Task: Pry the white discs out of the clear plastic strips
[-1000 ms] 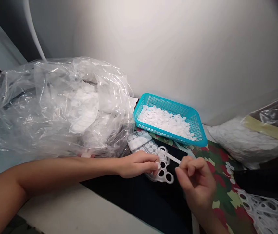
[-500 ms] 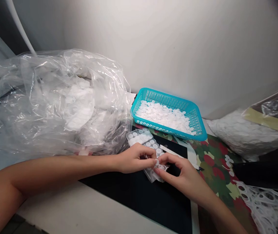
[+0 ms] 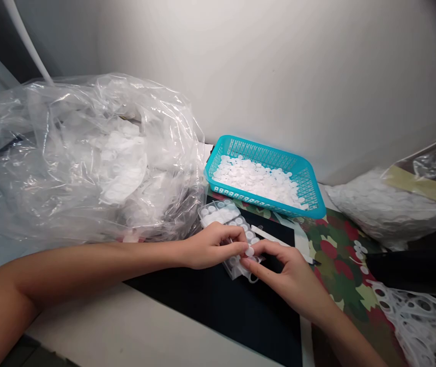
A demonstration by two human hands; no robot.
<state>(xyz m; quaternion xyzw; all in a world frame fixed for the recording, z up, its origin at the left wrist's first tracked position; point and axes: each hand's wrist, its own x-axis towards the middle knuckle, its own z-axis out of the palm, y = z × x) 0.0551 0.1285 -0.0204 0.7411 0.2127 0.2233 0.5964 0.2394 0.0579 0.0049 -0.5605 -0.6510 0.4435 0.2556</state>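
Observation:
A small round white disc (image 3: 249,251) sits between the fingertips of both hands. My left hand (image 3: 216,247) is closed, its thumb and forefinger pinching at the disc's left side. From the right, my right hand (image 3: 279,262) closes thumb and forefinger around the same disc. A white ring-shaped piece (image 3: 254,279) shows below my right thumb; whether it joins the disc I cannot tell. Under the hands lies a clear plastic tray (image 3: 221,216) with rows of round white pieces, partly covered by my fingers.
A turquoise basket (image 3: 319,196) of white discs stands against the wall. Large clear plastic bags (image 3: 69,168) fill the left. At right are a bag of white pieces (image 3: 386,204), several loose discs (image 3: 360,250) and a heap of white ring strips (image 3: 428,326). A black mat (image 3: 237,316) lies beneath.
The white disc between my fingertips now shows more fully, face-on. The white ring piece has come into view below my right thumb. Both hands stay almost in place.

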